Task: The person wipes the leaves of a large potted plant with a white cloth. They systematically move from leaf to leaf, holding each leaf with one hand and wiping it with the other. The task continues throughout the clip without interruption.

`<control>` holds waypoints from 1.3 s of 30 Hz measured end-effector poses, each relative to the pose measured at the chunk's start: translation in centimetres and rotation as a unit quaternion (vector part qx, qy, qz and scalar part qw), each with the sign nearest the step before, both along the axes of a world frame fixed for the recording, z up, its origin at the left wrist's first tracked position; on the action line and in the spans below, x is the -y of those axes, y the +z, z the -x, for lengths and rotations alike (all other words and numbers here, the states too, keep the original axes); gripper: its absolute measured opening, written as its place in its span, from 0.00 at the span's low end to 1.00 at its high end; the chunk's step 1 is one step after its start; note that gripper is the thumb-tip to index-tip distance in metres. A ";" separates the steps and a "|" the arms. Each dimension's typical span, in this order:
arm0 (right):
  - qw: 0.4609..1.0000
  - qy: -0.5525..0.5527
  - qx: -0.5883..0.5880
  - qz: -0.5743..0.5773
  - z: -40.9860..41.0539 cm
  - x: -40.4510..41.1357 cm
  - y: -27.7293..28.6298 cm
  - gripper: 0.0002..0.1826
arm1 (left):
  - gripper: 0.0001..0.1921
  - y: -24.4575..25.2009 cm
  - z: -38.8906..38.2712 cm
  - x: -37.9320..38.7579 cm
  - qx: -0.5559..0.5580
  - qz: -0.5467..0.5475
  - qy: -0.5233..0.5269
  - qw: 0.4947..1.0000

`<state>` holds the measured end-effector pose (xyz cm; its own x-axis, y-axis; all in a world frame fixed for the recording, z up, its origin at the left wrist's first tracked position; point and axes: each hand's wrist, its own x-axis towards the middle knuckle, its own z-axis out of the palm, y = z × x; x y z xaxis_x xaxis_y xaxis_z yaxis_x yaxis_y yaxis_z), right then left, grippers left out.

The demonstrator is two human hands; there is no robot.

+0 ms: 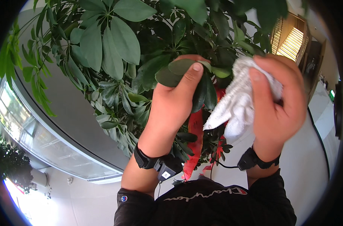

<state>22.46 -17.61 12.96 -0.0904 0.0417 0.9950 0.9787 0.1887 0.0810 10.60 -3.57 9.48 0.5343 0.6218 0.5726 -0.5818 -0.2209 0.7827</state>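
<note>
A leafy umbrella plant (120, 42) with glossy green leaves fills the upper middle of the head view. My left hand (177, 96) pinches a cluster of its leaves (171, 74) between thumb and fingers. To the right, my right hand (278, 99) grips a bunched white terry cloth (239, 104), whose lower folds hang free near the leaves. The cloth and the pinched leaves look slightly apart. Behind and below my hands, a red ribbon (196, 138) hangs from the plant.
A curved grey structure with a glass panel (53, 147) runs along the left. Another potted plant (12, 163) stands at the far left. At the right are a white counter (323, 113) and a dark cable (319, 141). Both wrists wear black strapped devices (170, 169) with cables.
</note>
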 end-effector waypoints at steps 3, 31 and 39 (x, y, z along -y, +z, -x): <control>0.988 0.124 -0.018 0.085 1.0 1.3 -0.3 0.12 | 0.14 0.0 -0.3 -0.1 0.005 0.026 0.014 1.000; 0.991 0.114 0.023 0.059 1.3 -3.4 -1.3 0.11 | 0.42 -2.3 1.6 -1.6 0.090 0.019 -0.184 0.979; 0.987 0.070 -0.049 0.134 2.3 -6.8 -2.3 0.10 | 0.52 -4.5 2.4 -0.7 0.035 0.025 -0.113 0.993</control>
<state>20.18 -10.83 10.66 -0.0183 0.2995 0.9539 0.9423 0.3242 -0.0837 8.23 -2.90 4.97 0.6235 0.5200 0.5839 -0.6647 -0.0407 0.7460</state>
